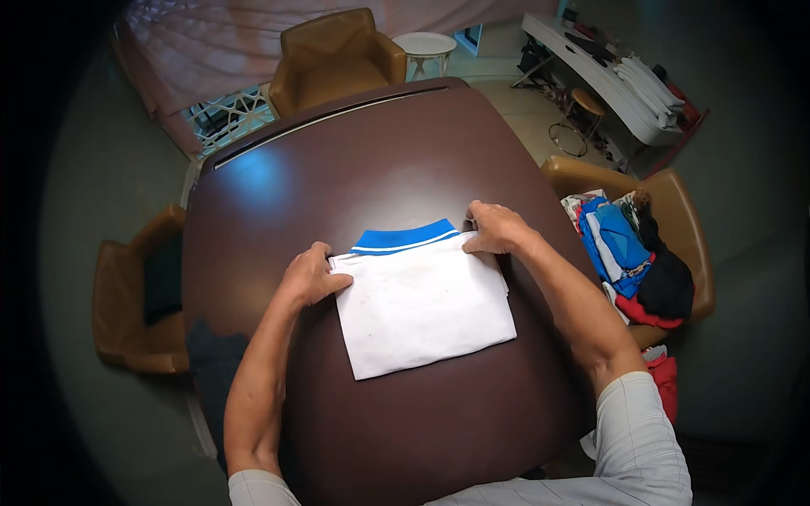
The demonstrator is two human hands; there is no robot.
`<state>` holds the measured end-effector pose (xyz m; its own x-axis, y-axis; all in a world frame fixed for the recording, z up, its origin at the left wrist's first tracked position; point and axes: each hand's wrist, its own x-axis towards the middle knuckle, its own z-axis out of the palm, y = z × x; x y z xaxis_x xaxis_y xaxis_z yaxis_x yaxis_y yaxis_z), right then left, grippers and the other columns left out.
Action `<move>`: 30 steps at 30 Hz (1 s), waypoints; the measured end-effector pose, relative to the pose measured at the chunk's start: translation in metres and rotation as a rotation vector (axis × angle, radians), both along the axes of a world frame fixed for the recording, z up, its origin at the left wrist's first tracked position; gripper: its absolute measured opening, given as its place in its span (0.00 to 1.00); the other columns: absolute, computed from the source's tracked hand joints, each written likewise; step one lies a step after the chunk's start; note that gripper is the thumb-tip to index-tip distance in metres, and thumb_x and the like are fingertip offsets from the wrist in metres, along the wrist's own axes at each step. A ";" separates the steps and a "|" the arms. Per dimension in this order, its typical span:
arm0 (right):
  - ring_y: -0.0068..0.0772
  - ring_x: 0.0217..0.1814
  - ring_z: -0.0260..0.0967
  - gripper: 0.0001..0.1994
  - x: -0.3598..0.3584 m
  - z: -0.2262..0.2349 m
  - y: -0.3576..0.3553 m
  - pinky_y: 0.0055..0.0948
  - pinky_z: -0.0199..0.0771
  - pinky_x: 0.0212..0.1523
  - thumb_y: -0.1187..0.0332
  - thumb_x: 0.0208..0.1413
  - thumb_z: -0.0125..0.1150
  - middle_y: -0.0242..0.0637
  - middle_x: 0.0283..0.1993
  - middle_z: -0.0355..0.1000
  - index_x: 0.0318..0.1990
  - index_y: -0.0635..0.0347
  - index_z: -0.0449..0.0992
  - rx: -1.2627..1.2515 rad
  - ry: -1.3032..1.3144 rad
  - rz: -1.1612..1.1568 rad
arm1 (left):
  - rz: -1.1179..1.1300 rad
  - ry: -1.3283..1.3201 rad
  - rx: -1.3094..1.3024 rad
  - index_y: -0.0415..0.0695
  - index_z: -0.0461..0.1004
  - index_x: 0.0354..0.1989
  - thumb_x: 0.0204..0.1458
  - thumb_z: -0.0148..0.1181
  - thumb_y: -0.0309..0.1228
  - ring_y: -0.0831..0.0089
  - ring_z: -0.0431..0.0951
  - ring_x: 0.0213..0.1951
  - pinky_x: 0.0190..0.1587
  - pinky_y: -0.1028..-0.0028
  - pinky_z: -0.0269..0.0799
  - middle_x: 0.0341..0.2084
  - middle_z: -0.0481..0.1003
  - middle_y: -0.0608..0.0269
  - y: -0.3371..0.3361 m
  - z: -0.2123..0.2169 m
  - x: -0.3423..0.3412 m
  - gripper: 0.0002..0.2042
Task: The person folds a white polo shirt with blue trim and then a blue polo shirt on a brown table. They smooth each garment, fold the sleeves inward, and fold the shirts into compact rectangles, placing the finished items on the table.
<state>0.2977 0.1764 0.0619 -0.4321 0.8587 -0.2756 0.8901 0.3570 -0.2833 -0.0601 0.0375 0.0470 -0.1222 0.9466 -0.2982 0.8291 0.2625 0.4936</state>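
Reaching in from the lower edge, where the pale sleeves [641, 430] are being cut off, two bare forearms [261, 379] are flanking a folded white shirt [422, 312], which is lying flat on a brown table [371, 160] with its blue, white-striped collar [405, 237] pointing away from the person. A dark cloth [211, 354] is showing at the table's left edge, its shape hard to make out beside the forearm. Faint specks are dotting the shirt, too small to identify as print or stain. The left hand [312, 274] is resting its thumb on the shirt's upper left corner, and the right hand [498, 228] is resting its thumb just beside the collar's right end; I cannot tell whether either is pinching the fabric. To the right, a pile of clothes [620, 240] is filling a tan armchair [702, 244], its folds hiding one another and any patterns blurring beyond reading. Another armchair [118, 304] is standing left, partly hidden by the table. Farther off, a round white table [426, 42] is standing near a third armchair [329, 51], while a pink curtain [202, 51] is running out of view above.
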 end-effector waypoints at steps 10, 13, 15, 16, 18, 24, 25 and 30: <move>0.38 0.49 0.80 0.16 -0.004 0.010 0.018 0.36 0.77 0.46 0.62 0.48 0.76 0.44 0.46 0.83 0.43 0.59 0.83 -0.314 0.017 0.085 | 0.019 -0.337 0.006 0.39 0.77 0.37 0.43 0.78 0.33 0.71 0.81 0.30 0.32 0.69 0.77 0.28 0.79 0.61 0.021 -0.009 -0.012 0.17; 0.39 0.49 0.80 0.15 0.005 0.010 0.015 0.37 0.77 0.46 0.64 0.50 0.74 0.45 0.44 0.82 0.43 0.60 0.82 -0.232 0.105 0.057 | 0.051 -0.538 -0.092 0.39 0.76 0.41 0.49 0.75 0.28 0.75 0.79 0.25 0.28 0.74 0.78 0.28 0.79 0.63 0.016 0.009 -0.006 0.15; 0.39 0.49 0.80 0.14 0.006 0.016 0.012 0.38 0.78 0.47 0.65 0.52 0.72 0.45 0.43 0.82 0.44 0.60 0.82 -0.178 0.133 0.092 | 0.067 -0.601 -0.040 0.36 0.75 0.46 0.53 0.73 0.25 0.75 0.79 0.24 0.26 0.75 0.79 0.29 0.80 0.61 0.010 0.014 -0.003 0.15; 0.40 0.49 0.80 0.13 0.006 0.022 0.008 0.39 0.78 0.48 0.66 0.53 0.72 0.46 0.44 0.82 0.45 0.61 0.81 -0.135 0.192 0.084 | 0.078 -0.632 -0.012 0.35 0.74 0.48 0.54 0.71 0.23 0.75 0.78 0.23 0.25 0.75 0.79 0.29 0.80 0.60 0.006 0.017 -0.003 0.15; 0.41 0.48 0.81 0.12 0.009 0.035 -0.002 0.41 0.78 0.49 0.69 0.56 0.70 0.46 0.44 0.83 0.46 0.62 0.81 -0.048 0.309 0.064 | 0.075 -0.650 0.150 0.35 0.74 0.50 0.56 0.70 0.22 0.76 0.79 0.25 0.25 0.75 0.79 0.29 0.80 0.61 0.003 0.032 -0.002 0.16; 0.44 0.47 0.83 0.10 0.031 0.084 -0.032 0.39 0.80 0.48 0.76 0.61 0.67 0.45 0.43 0.83 0.49 0.64 0.80 0.333 0.607 0.144 | -0.017 -0.472 0.656 0.38 0.74 0.56 0.58 0.69 0.21 0.76 0.83 0.34 0.34 0.73 0.82 0.38 0.83 0.59 -0.020 0.100 0.016 0.18; 0.48 0.47 0.82 0.10 0.037 0.088 -0.040 0.40 0.81 0.48 0.77 0.60 0.67 0.45 0.44 0.83 0.49 0.62 0.80 0.401 0.640 0.171 | -0.047 -0.405 0.740 0.38 0.75 0.57 0.58 0.69 0.21 0.75 0.83 0.35 0.35 0.72 0.83 0.40 0.83 0.58 -0.030 0.109 0.023 0.18; 0.51 0.46 0.78 0.10 0.066 0.056 -0.126 0.44 0.80 0.47 0.82 0.55 0.66 0.43 0.41 0.80 0.43 0.59 0.78 0.769 0.765 0.287 | -0.265 0.034 1.108 0.39 0.74 0.60 0.54 0.67 0.16 0.59 0.85 0.42 0.46 0.66 0.82 0.45 0.81 0.49 -0.118 0.072 0.057 0.23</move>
<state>0.3635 0.0503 0.1184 -0.4694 0.5278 0.7079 0.4335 0.8362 -0.3359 -0.0031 -0.0808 0.1188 0.1291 0.6843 0.7177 0.8107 -0.4896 0.3209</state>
